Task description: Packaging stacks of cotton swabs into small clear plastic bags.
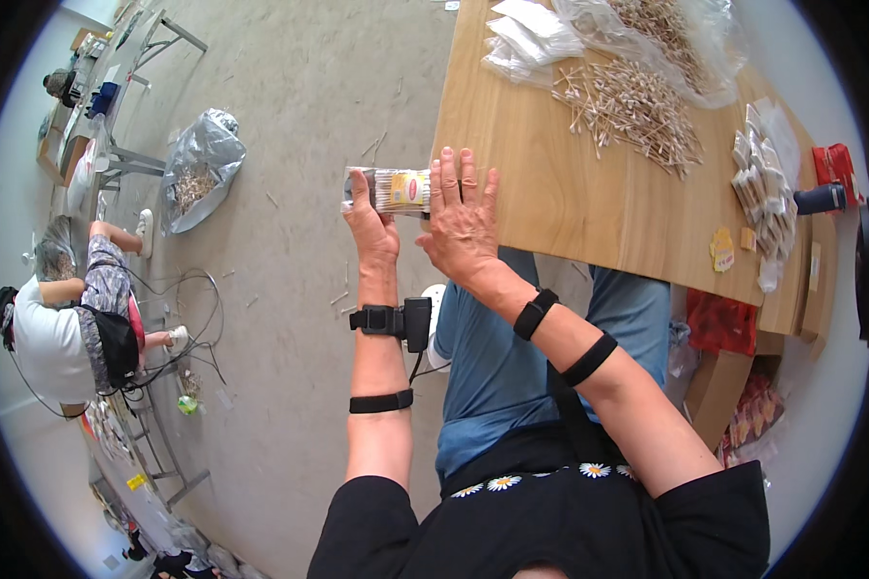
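The left hand [372,232] is clamped around one end of a small clear plastic packet of wooden-stemmed cotton swabs with a yellow-and-red label [396,190], holding it in the air just off the near edge of the pale wooden surface [550,193]. The right hand [462,224] lies flat against the packet's other end, fingers spread and straight, pressing rather than gripping.

Out on the surface, a loose heap of unpacked cotton swabs [632,111] lies well apart from the hands. Beyond it sits a large clear plastic bag of more swabs [676,39], with a few empty clear sleeves [531,39] beside it. Along the far right edge a row of filled small packets [763,188] is stacked.

Judging by this, one packet looks filled and is being squared up, several are already finished, and the loose heap and the bag suggest much remains to be packed.

A seated person in a white top [53,338] works at another bench to the left, and a silvery bag of swabs [198,169] rests on the floor.
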The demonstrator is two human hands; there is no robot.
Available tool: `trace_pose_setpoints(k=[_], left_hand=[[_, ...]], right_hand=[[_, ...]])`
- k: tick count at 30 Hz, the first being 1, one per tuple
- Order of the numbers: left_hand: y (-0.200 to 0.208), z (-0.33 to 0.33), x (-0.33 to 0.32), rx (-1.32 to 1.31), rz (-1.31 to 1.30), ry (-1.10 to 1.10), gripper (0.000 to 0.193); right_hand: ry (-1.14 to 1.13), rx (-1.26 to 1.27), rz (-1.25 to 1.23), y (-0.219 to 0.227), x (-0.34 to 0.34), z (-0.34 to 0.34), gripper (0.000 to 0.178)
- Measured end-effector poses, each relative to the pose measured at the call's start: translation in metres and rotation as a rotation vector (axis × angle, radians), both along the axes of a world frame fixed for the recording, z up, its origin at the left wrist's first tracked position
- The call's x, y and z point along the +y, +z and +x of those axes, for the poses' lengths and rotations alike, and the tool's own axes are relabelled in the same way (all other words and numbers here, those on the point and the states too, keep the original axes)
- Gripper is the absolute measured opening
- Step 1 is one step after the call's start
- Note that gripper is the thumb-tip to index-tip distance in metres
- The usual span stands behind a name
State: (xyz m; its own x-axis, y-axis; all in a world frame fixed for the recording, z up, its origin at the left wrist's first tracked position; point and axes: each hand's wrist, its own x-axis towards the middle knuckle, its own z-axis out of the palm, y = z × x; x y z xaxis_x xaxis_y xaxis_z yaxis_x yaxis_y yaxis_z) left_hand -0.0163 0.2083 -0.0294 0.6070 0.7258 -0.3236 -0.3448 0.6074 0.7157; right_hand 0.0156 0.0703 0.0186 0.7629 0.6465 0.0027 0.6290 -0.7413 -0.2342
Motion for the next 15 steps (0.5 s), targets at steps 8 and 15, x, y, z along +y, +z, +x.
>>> trace_pose_setpoints(k=[8, 15], left_hand=[[0.001, 0.014, -0.013, 0.036, 0.155, 0.048, 0.023], [0.017, -0.011, -0.002, 0.120, 0.213, -0.029, 0.033]], right_hand=[[-0.044, -0.120, -0.083, -0.002, 0.003, 0.002, 0.104], [0.138, 0.026, 0.247, -0.010, -0.024, 0.020, 0.097]])
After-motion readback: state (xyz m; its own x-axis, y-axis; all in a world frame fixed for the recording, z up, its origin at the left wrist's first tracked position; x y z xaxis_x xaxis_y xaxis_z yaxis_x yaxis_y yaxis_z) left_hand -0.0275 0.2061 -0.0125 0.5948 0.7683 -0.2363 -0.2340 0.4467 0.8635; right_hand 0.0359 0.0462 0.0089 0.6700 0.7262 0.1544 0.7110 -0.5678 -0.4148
